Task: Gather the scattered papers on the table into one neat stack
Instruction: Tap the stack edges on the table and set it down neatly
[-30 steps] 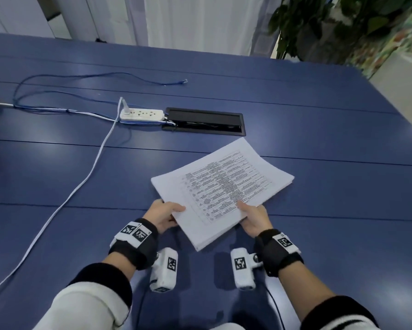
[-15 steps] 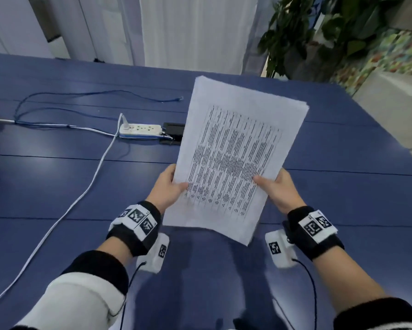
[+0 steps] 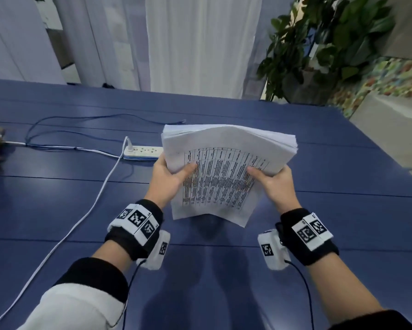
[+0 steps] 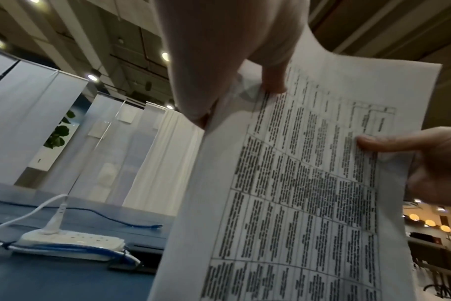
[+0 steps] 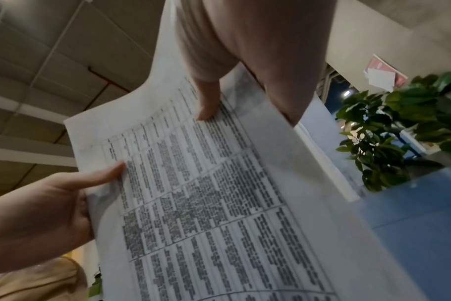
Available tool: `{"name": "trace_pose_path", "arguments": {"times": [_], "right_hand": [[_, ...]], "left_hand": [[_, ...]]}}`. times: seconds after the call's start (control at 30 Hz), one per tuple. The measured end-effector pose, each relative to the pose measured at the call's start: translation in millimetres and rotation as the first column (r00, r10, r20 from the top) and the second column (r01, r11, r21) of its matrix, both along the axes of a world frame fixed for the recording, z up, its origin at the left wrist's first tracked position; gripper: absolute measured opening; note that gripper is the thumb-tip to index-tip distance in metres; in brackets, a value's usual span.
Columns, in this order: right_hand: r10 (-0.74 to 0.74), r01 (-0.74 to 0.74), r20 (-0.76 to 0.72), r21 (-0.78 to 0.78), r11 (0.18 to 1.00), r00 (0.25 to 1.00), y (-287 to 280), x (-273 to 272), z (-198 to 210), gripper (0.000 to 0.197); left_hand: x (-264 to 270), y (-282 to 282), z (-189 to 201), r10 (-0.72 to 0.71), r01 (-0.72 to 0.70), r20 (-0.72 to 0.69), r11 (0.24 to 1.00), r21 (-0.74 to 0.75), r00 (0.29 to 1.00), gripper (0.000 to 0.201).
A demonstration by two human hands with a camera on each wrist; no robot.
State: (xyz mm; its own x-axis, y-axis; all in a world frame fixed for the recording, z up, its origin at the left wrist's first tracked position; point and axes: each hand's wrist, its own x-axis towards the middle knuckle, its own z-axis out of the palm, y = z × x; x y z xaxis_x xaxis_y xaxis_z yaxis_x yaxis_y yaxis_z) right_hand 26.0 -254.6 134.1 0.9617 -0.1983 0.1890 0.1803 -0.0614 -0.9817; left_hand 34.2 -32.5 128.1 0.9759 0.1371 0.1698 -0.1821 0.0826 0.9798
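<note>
A thick stack of white papers [image 3: 224, 172] printed with a dense table is held up above the blue table [image 3: 57, 198], its top bowing away from me. My left hand [image 3: 169, 177] grips the stack's left edge, thumb on the printed face. My right hand [image 3: 271, 182] grips the right edge the same way. In the left wrist view the stack [image 4: 309, 183] fills the right half, with my left thumb [image 4: 273, 79] on it. The right wrist view shows the printed page [image 5: 219, 193] under my right thumb [image 5: 206, 106].
A white power strip [image 3: 144, 152] with a white cable [image 3: 81, 222] lies left of the papers, thin blue cables [image 3: 81, 133] behind it. A potted plant [image 3: 319, 48] stands past the table's far right corner. White curtains [image 3: 195, 44] hang beyond the far edge.
The stack has been lifted off the table, where it lay flat a second ago, and stood upright between both hands; since half a second ago its top has bent away from me.
</note>
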Motion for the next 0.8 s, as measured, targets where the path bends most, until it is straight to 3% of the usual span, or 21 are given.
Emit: {"name": "trace_pose_path", "arguments": {"times": [0.13, 0.23, 0.37, 0.53, 0.8], "right_hand": [[-0.066, 0.064, 0.044, 0.047, 0.997, 0.997, 9.2, 7.3, 6.7, 0.022], [-0.081, 0.074, 0.096, 0.073, 0.995, 0.992, 7.8, 9.1, 13.9, 0.023], [-0.025, 0.024, 0.073, 0.012, 1.000, 0.997, 0.8, 6.3, 15.0, 0.045], [-0.054, 0.058, 0.136, -0.024, 0.998, 0.989, -3.1, 8.1, 30.4, 0.055], [0.014, -0.020, 0.156, 0.033, 0.999, 0.988, -3.2, 9.7, 38.1, 0.038]], "left_hand": [[1.5, -9.8, 15.8, 0.078, -0.077, 0.044, 0.997, -0.033, 0.996, 0.020], [0.9, -13.6, 25.8, 0.093, -0.087, 0.098, 0.994, -0.068, 0.991, 0.025], [0.3, -6.6, 24.5, 0.082, -0.075, 0.123, 0.995, -0.061, 0.989, 0.031], [3.2, -3.6, 33.2, 0.029, -0.022, 0.137, 0.998, -0.051, 0.990, 0.040], [13.6, 7.3, 43.3, -0.199, 0.196, 0.054, 0.979, 0.050, 0.979, 0.029]]}}
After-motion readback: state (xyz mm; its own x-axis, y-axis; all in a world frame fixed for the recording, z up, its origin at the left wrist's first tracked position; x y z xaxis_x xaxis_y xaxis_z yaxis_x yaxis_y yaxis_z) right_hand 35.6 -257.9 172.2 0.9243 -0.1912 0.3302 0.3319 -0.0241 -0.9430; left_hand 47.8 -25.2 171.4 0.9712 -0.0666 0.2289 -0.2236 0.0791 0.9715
